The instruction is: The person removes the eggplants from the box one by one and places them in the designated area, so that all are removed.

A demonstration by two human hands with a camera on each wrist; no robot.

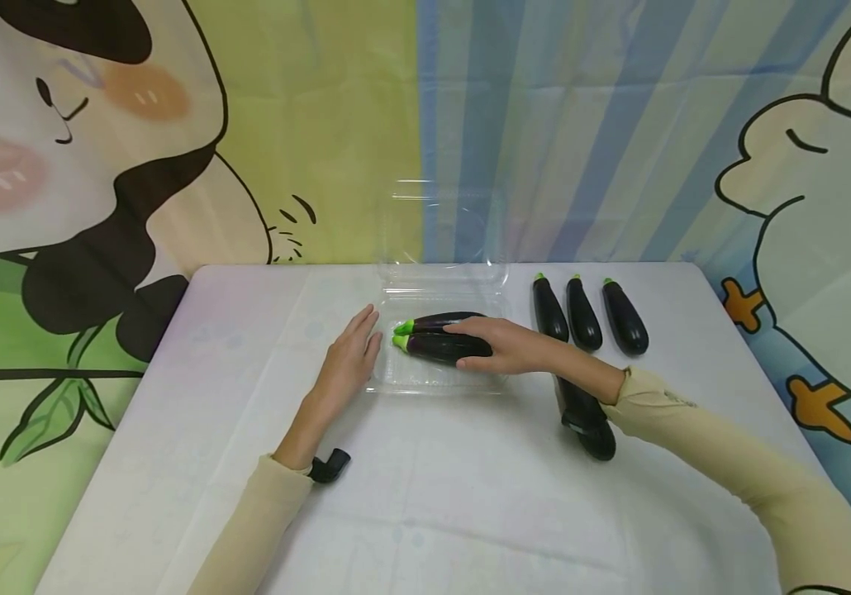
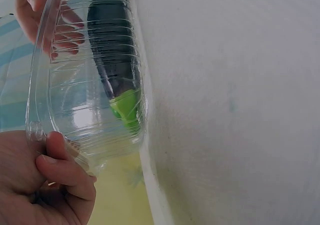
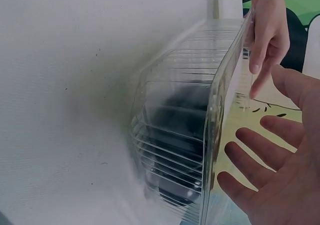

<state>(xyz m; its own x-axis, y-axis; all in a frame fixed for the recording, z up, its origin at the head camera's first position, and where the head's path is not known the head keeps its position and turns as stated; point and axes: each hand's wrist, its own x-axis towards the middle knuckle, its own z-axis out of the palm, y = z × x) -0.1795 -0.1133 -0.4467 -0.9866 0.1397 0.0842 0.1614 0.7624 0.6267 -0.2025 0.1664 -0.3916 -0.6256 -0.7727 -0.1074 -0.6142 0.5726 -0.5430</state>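
Note:
A clear plastic clamshell box [image 1: 433, 384] lies on the table with its lid [image 1: 440, 227] raised at the back. Inside it are two dark eggplants, a front one [image 1: 436, 347] and a rear one [image 1: 436, 320], side by side with their green stem ends to the left. Over their right ends lies my right hand [image 1: 496, 343], its fingers spread and extended in the right wrist view. At the box's left rim is my left hand [image 1: 346, 359], fingers fairly straight from above; the left wrist view shows its fingertips against the rim's corner.
To the right, three eggplants stand in a row: a left one [image 1: 549, 307], a middle one [image 1: 583, 314] and a right one [image 1: 626, 318]. More eggplant [image 1: 585, 421] lies nearer, partly under my right forearm. A cartoon-printed cloth [image 1: 336, 124] hangs behind the white table [image 1: 425, 512].

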